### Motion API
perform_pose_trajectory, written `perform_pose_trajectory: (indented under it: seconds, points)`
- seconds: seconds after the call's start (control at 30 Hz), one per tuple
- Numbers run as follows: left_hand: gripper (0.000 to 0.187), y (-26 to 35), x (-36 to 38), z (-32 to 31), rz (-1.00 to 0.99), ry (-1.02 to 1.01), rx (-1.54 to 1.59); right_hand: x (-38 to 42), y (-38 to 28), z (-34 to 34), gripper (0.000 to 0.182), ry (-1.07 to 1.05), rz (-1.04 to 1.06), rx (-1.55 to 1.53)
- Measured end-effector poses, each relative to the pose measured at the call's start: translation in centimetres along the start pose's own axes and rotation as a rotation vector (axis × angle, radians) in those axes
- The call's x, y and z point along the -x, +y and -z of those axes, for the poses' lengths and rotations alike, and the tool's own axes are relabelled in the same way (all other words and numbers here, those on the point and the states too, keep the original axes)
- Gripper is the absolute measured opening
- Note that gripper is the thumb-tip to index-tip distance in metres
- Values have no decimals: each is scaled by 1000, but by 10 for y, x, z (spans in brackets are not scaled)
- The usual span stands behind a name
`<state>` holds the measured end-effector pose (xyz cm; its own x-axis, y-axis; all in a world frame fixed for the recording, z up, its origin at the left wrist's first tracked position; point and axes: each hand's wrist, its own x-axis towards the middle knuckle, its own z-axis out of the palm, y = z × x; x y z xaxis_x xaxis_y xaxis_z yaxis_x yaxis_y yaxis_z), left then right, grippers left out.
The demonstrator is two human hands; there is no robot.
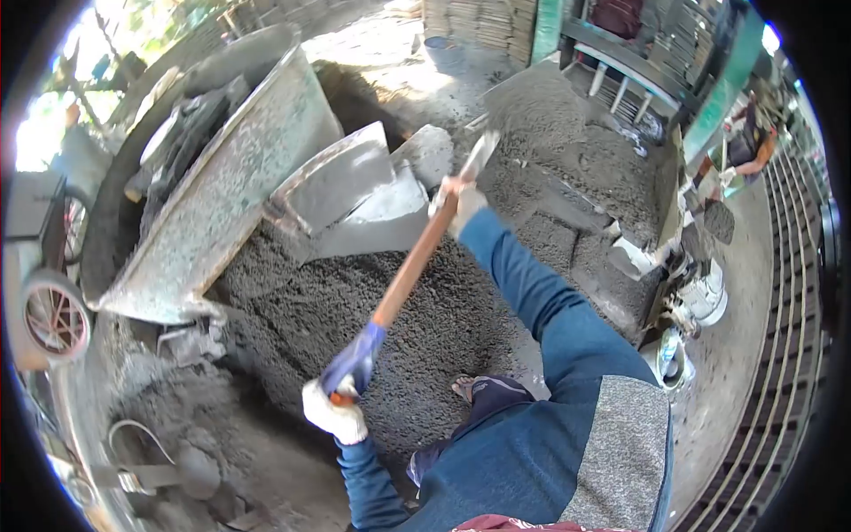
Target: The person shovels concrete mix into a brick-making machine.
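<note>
My left hand (335, 412), in a white glove, is closed round the blue-wrapped grip end of a long-handled shovel (415, 270). Further up the wooden shaft, my gloved right hand (458, 202) holds it just below the metal end. The shaft slants away from me to the upper right. I cannot make out the blade clearly against the grey mix. Beneath the shaft spreads a heap of dark, grainy mix (355, 310). Beyond my right hand lies a larger mound of grey mix (567, 124).
A big, worn metal drum (239, 186) leans at the left, with metal plates (341, 182) beside its rim. A spoked wheel (55, 312) stands far left. White buckets (669, 359) and a white shoe (706, 294) are at right, near a barred grating (780, 310).
</note>
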<state>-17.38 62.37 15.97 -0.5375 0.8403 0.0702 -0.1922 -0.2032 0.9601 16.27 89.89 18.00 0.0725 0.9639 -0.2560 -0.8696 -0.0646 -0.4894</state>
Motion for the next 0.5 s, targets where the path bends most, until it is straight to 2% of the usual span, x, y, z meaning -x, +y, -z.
perform_pose_trajectory:
  seconds: [0.03, 0.07, 0.1, 0.13, 0.17, 0.2, 0.27, 0.3, 0.4, 0.47, 0.5]
  points:
    - [32, 37, -14, -46, -232, -99, -181, -7, -29, -7, 12, -45, 92, -19]
    - [29, 38, -26, -75, -505, -141, -246, -18, -55, -9, 13, -87, 138, -75]
    - [25, 49, -46, -98, -891, -477, -251, -37, -76, 9, 13, -16, 133, -191]
    - [26, 80, -47, -131, -1163, -679, -372, -22, -96, 16, 12, -28, 200, -162]
    - [29, 85, -42, -150, -1104, -902, -366, -18, -114, 37, 13, -21, 218, -218]
    - [32, 77, -37, -158, -1105, -1032, -460, -17, -126, 59, 15, -13, 235, -275]
    - [34, 55, -21, -157, -1182, -992, -494, -11, -130, 90, 16, 33, 215, -151]
    - [32, 46, -13, -146, -1103, -960, -450, 12, -119, 86, 16, -59, 282, -18]
    - [22, 21, 26, -77, -879, -717, -358, 62, -83, 50, 17, -20, -13, -21]
    - [28, -25, 47, -14, -433, -388, -178, 84, -57, 26, 15, -74, 41, 31]
    - [28, -27, 67, 16, -67, -190, 8, 91, -29, 15, 15, -100, 23, 57]
